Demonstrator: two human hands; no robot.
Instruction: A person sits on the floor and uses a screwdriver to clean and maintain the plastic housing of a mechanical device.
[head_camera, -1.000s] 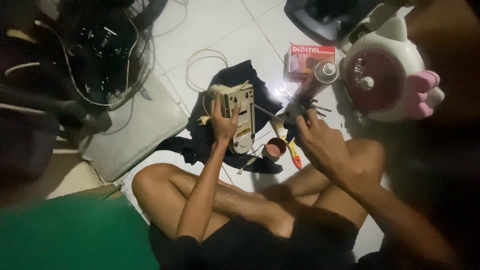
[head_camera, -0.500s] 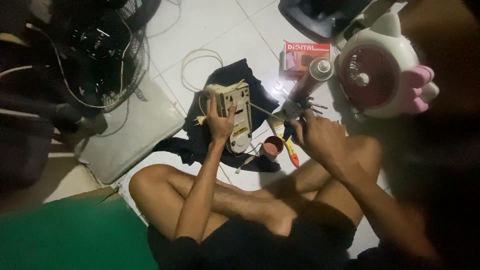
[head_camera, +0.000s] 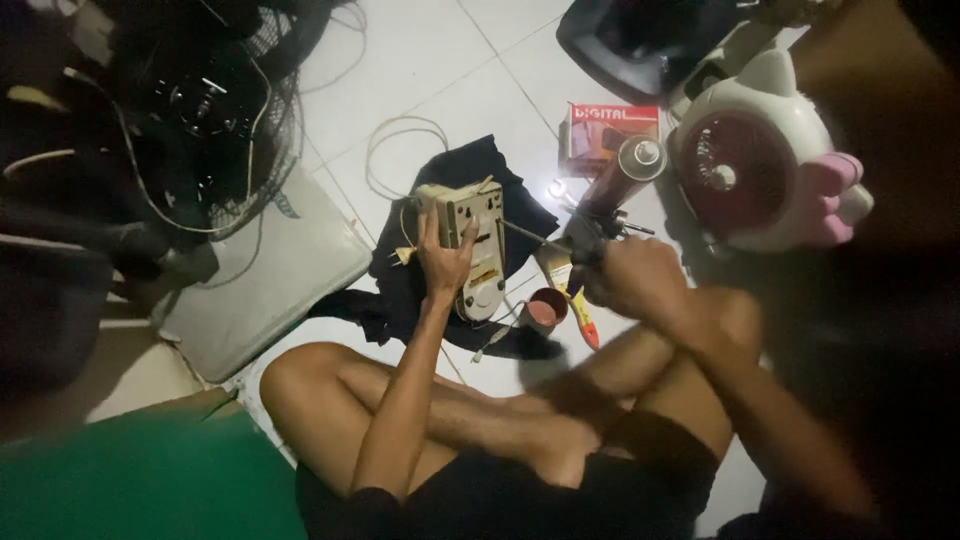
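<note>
My left hand (head_camera: 443, 262) presses down on a cream-coloured device housing (head_camera: 478, 250) that lies on a black cloth (head_camera: 450, 290) on the white tiled floor. My right hand (head_camera: 632, 277) is closed around a dark tool (head_camera: 583, 240) whose thin metal tip reaches toward the housing's right edge. A grey spray can (head_camera: 622, 178) lies just beyond that hand. A small reddish cup (head_camera: 545, 310) and a yellow-and-red screwdriver (head_camera: 582, 322) lie between my hands, near my crossed legs.
A small white-and-pink fan (head_camera: 760, 170) stands at the right, a red box (head_camera: 612, 130) beside it. A wire fan guard and cables (head_camera: 200, 110) lie at the upper left, a grey pad (head_camera: 265, 275) below them, a green surface (head_camera: 140, 480) at lower left.
The view has shifted slightly. My right hand has drawn a little nearer to my knee with the tool. My left hand stays on the housing.
</note>
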